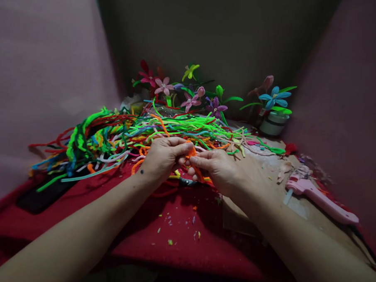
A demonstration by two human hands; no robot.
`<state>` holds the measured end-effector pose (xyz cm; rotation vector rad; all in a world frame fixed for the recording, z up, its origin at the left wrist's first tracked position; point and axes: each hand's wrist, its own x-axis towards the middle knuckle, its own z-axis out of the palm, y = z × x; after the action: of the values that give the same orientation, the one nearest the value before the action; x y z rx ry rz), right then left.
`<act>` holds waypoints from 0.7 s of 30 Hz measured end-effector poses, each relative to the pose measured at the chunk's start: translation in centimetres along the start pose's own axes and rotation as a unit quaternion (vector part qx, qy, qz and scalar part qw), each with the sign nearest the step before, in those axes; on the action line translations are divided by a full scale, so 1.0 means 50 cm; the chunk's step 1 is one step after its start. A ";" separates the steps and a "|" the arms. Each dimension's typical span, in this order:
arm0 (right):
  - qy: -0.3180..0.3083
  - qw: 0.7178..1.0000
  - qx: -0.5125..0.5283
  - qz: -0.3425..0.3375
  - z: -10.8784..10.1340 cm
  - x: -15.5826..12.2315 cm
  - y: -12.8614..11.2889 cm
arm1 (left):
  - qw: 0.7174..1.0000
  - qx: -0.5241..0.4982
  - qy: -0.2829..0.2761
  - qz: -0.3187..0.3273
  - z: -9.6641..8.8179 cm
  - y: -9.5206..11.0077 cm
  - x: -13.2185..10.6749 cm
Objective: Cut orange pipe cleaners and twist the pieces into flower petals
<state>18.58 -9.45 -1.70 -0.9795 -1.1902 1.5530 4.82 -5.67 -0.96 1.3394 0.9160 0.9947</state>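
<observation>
Both hands meet over the front of a heap of pipe cleaners. Between thumb and fingers, my left hand (162,153) pinches a bent orange pipe cleaner (192,151). Its lower part is gripped by my right hand (219,165), also in a pinch, close against the left fingertips. The fingers cover part of the orange piece, so its full shape is hidden. Just behind the hands spreads the pile of loose pipe cleaners (179,126), in green, red, orange, blue and white.
A pink glue gun (322,199) lies at the right on a cardboard sheet (255,160). Pipe-cleaner flowers (191,101) stand at the back, with a blue one (274,98) beside a jar (274,123). A black phone-like slab (45,197) lies left on the red cloth (134,238), which has scattered scraps.
</observation>
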 end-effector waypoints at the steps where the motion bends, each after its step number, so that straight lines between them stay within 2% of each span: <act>1: 0.003 1.000 -0.013 0.000 0.000 -0.001 0.001 | 1.000 -0.004 0.015 0.011 0.004 0.000 -0.002; 4: 0.018 0.999 -0.049 0.000 0.003 -0.005 -0.002 | 1.000 -0.014 0.012 0.014 0.005 -0.002 -0.001; 8: 0.033 0.997 -0.068 0.010 0.009 -0.011 -0.009 | 0.996 -0.047 -0.068 -0.030 -0.006 -0.010 0.010; 10: 0.047 0.995 -0.091 0.014 0.013 -0.010 -0.007 | 0.996 -0.025 -0.078 -0.025 -0.006 -0.012 0.009; 12: 0.074 0.986 -0.149 -0.002 0.016 -0.007 0.000 | 0.998 0.043 -0.038 0.013 0.001 -0.010 0.003; 15: 0.104 0.973 -0.206 -0.030 0.015 -0.002 0.014 | 0.983 0.152 0.049 0.092 0.010 -0.004 -0.004; 17: 0.084 0.983 -0.160 -0.026 0.010 0.000 0.019 | 0.981 0.163 0.045 0.093 0.008 0.000 -0.002; 21: 0.001 1.000 -0.015 -0.027 -0.005 0.004 0.017 | 0.995 0.086 -0.041 0.012 -0.006 0.002 0.007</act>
<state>18.58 -9.30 -2.59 -0.9610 -1.2312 1.4950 4.63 -5.23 -0.86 1.5280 0.9416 0.8876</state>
